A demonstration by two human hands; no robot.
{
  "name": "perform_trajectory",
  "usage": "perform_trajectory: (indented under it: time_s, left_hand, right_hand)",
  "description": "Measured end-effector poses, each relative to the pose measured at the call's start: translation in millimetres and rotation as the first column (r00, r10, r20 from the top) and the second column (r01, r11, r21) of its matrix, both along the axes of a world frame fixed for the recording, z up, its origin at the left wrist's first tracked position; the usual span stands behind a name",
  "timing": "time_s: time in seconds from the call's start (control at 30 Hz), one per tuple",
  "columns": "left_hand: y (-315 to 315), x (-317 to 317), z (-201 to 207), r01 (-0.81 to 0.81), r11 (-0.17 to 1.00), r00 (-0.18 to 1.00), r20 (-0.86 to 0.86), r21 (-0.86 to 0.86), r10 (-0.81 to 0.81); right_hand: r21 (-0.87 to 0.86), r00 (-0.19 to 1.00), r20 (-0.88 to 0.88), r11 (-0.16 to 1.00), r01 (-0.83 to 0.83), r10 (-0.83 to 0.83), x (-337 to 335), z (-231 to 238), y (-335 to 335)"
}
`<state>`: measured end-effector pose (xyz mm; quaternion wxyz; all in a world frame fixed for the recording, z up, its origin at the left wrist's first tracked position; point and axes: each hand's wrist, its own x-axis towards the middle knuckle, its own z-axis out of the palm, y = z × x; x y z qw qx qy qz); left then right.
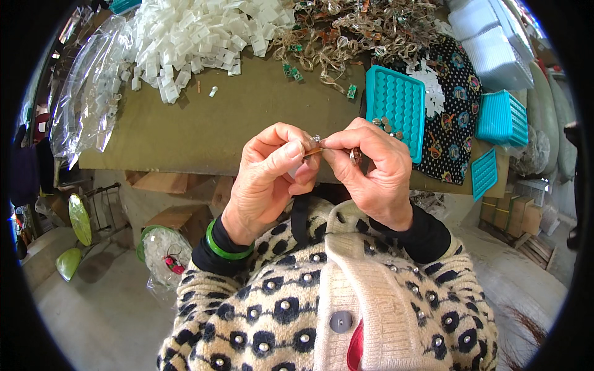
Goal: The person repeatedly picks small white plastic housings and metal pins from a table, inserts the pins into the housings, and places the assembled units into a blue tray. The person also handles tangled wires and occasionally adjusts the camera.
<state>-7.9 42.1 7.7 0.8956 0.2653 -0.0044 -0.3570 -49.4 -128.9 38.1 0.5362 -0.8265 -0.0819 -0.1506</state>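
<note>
In front of my chest, above the table's near edge, my two hands meet fingertip to fingertip. My left hand [266, 170] pinches a small part with a thin orange-brown strip [314, 151]; a shiny clear bit shows at its top. My right hand [377, 170] has thumb and forefinger closed at the other end of this part, and a ring is on one finger. Fingers hide most of the piece, so its exact kind cannot be made out. Just behind my right hand lies a teal tray [396, 93] with rows of round hollows, and several small round metallic pieces [387, 125] sit near its lower end.
A heap of white plastic pieces [198, 43] covers the table's [247, 117] back left, beside clear plastic bags [93, 86]. Tangled wired parts with little green boards [352, 91] lie at the back. Stacked teal trays [501, 117] and patterned dark cloth [455, 148] are on the right.
</note>
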Motion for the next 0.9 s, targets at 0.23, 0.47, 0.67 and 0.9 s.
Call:
perform_trajectory:
  time_s: [0.23,0.47,0.67,0.9]
  left_hand:
    - [-1.1,-2.3,-5.1,0.069,0.996,0.996,-0.055,-0.052,-0.072]
    - [3.9,-5.9,-6.6,0.207,0.967,0.974,-0.064,-0.152,-0.219]
    - [6.5,-10.5,-7.2,0.170,0.955,0.982,-0.039,-0.242,-0.184]
    - [11.6,-13.8,-7.3,0.145,0.970,0.989,0.039,-0.193,-0.140]
  right_hand:
    - [-0.054,0.997,0.067,0.998,-0.025,0.029,-0.9,-4.6,1.4]
    - [0.515,0.956,-0.187,0.851,-0.102,0.227,-5.7,-4.6,0.5]
    - [0.752,0.865,-0.335,0.660,0.006,0.373,-9.8,-0.7,2.0]
    - [0.767,0.851,-0.343,0.642,0.010,0.397,-6.5,2.1,8.6]
